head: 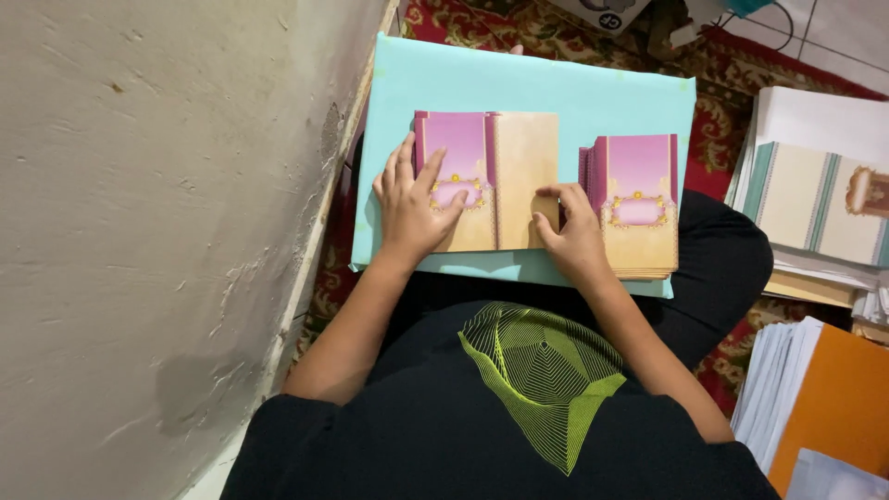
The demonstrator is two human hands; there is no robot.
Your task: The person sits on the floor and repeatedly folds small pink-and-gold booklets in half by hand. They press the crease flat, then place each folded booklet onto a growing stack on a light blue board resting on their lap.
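A pink and tan printed card (495,176), partly folded, lies on a light blue board (556,88) across my lap. My left hand (415,199) lies flat on its pink left panel with fingers spread. My right hand (569,230) presses fingertips on the tan right panel near its lower edge. A stack of folded cards of the same kind (639,208) sits just right of my right hand on the board.
A rough plastered wall (157,231) fills the left side. Stacks of printed sheets (820,185) and a pile of white and orange paper (815,389) lie on the right over a red patterned carpet (722,65).
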